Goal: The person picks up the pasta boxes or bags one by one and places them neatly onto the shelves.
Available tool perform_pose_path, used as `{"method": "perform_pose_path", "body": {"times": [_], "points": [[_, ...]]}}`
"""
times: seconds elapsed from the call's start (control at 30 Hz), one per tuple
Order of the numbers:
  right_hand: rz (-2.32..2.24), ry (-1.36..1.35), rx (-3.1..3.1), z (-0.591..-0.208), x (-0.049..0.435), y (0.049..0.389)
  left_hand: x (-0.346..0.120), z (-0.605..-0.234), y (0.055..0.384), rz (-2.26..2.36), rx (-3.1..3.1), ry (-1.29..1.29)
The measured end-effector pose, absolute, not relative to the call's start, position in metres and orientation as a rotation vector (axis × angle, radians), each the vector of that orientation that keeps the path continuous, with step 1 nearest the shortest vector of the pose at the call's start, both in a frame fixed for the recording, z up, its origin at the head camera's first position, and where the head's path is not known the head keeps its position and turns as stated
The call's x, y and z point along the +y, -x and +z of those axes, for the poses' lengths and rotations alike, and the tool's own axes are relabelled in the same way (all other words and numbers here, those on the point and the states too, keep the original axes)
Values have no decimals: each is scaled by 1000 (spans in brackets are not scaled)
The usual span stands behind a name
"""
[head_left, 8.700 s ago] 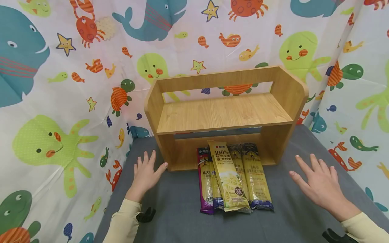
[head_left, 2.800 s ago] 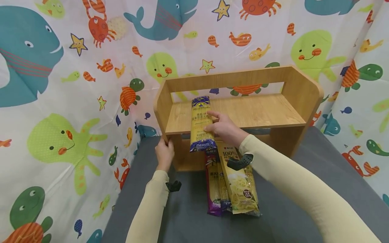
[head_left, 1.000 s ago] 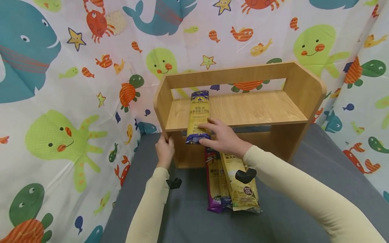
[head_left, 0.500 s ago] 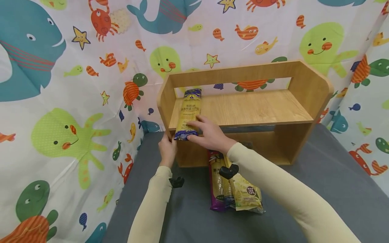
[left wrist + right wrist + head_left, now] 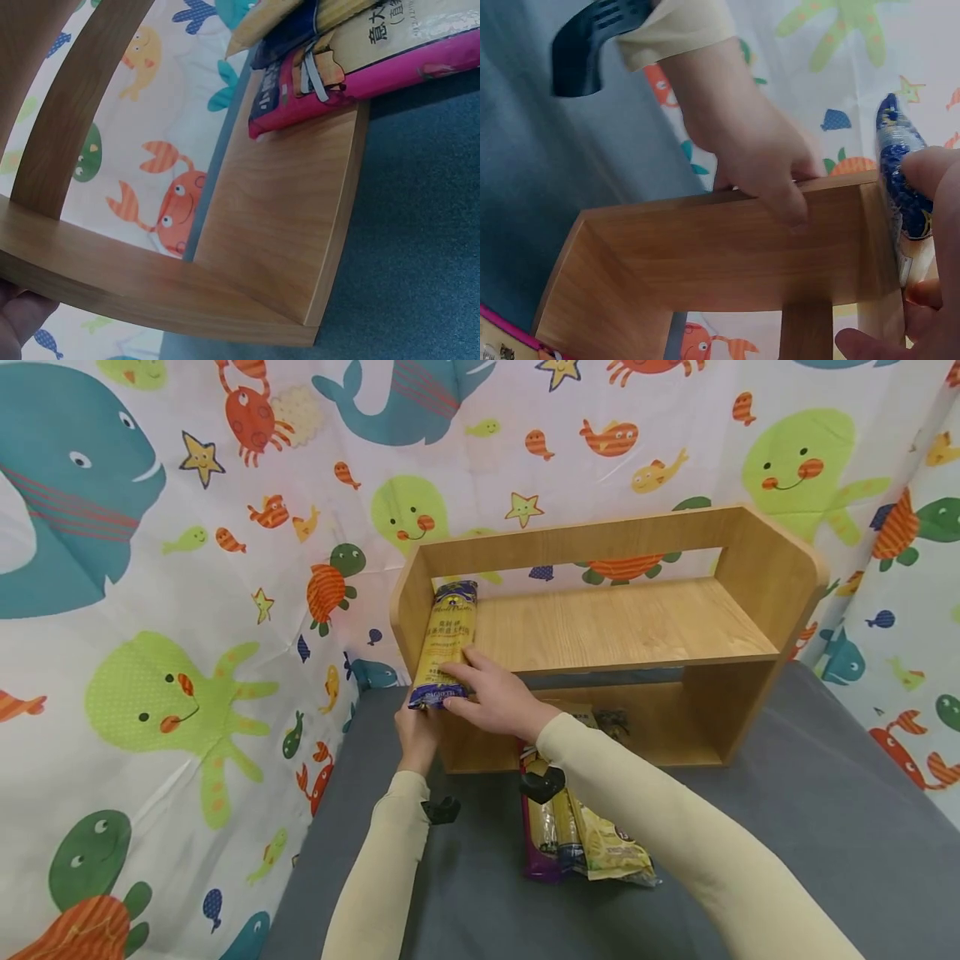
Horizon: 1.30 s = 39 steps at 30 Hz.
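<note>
My right hand [image 5: 498, 693] holds a yellow spaghetti pack [image 5: 450, 631] with blue ends by its near end and right side. The pack leans at the left end of the wooden shelf's [image 5: 615, 622] upper board, its near end jutting past the front edge. In the right wrist view, thumb and fingers lie around the pack [image 5: 904, 165]. My left hand [image 5: 418, 739] grips the front edge of the shelf's left side panel just below the pack. The right wrist view has the left thumb on the panel's inner face; the other fingers are mostly hidden.
Several pasta packs lie piled at the lower compartment's front: a magenta-edged pack [image 5: 540, 835] and a pale yellow pack [image 5: 611, 847] among them, partly behind my right forearm. The shelf stands on a grey tabletop [image 5: 480, 910], a patterned curtain [image 5: 300, 410] behind and beside it.
The spaghetti pack came off the pile's right side up to the upper board, then slid left to the side panel. My left hand went from spread over the table to the panel.
</note>
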State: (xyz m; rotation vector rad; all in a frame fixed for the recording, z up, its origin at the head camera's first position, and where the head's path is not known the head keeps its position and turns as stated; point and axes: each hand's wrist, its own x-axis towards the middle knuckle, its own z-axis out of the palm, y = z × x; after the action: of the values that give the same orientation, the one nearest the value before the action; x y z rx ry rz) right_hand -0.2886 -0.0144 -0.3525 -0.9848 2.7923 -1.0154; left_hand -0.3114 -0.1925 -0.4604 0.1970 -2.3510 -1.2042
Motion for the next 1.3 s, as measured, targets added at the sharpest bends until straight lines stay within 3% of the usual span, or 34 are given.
{"method": "perform_pose_path", "body": {"times": [0.27,0.5,0.93,1.3], "points": [[-1010,1179,2864,-367,11,273,-191,-467,309,-1178,-2360,-227],[-946,1389,3104,-395,78,255,-191,-466,310,-1168,-2380,-239],[-864,658,3139,-451,234,228,-196,-462,315,-1148,-2400,-180],[-1002,386,2941,-500,250,206,-194,-461,315,-1171,-2401,-216]]}}
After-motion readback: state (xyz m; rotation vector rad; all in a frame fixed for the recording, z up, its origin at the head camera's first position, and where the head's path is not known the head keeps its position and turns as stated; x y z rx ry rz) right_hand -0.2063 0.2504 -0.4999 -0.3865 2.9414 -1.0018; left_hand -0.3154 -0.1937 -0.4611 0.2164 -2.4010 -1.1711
